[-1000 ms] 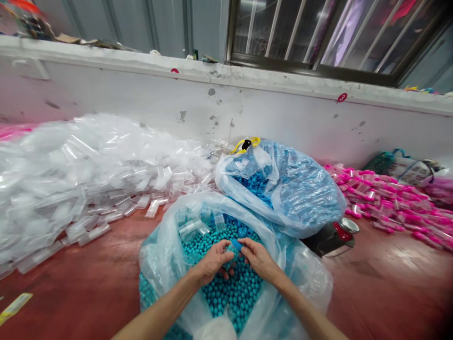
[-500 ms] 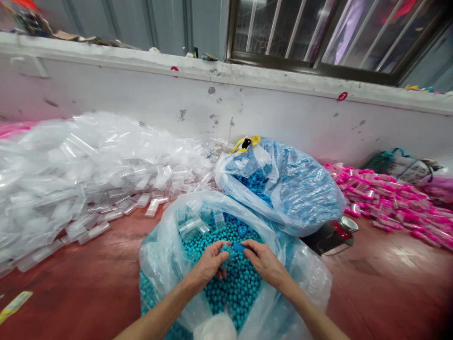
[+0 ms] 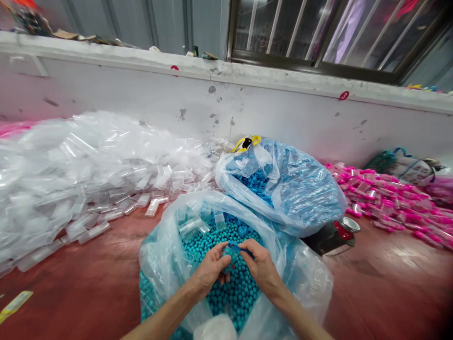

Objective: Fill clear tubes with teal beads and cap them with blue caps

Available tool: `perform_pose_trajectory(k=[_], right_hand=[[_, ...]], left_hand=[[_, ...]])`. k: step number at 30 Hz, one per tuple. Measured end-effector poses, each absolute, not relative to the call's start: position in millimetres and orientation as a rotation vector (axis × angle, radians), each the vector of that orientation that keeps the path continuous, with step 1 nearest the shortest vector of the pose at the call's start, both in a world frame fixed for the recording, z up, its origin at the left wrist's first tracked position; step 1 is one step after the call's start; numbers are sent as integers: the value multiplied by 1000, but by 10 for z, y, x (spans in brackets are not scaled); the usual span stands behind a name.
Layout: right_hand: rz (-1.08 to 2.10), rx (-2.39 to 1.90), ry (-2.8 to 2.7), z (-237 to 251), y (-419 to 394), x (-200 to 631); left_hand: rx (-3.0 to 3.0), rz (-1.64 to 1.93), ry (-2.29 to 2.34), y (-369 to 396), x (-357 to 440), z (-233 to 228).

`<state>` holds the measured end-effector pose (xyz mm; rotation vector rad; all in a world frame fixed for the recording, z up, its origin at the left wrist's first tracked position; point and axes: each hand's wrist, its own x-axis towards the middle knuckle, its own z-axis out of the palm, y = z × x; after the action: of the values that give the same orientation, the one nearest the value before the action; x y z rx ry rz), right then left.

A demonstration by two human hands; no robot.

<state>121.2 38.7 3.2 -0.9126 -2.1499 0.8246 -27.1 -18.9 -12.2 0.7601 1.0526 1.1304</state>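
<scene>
The left hand [image 3: 209, 268] and the right hand [image 3: 261, 268] meet over an open clear plastic bag [image 3: 166, 255] that is full of small turquoise balls [image 3: 233, 293]. Between the fingertips of both hands there is a small blue piece [image 3: 233, 247], darker than the balls; both hands pinch it, the left from the left side and the right from above and the right. Its exact shape is not clear, because the fingers cover most of it. Some clear little tubes [image 3: 191, 225] lie on the balls at the far side of the bag. Behind stands a second bag with blue pieces [image 3: 283, 189]. A big heap of clear tubes [image 3: 81, 165] lies at the left on the red floor [image 3: 88, 283], and pink packed items [image 3: 385, 200] lie at the right.
</scene>
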Motion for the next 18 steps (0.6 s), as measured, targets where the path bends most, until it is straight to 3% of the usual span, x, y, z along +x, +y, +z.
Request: perform_pose_trajectory(k=[12,18], right_hand=[[582,-555,-2354,23,329,1291],[883,-720,-2187,93,300,1264]], left_hand=[[564,1109,992,-238,-271,-21],[671,1177,1114,-271,-209,-24]])
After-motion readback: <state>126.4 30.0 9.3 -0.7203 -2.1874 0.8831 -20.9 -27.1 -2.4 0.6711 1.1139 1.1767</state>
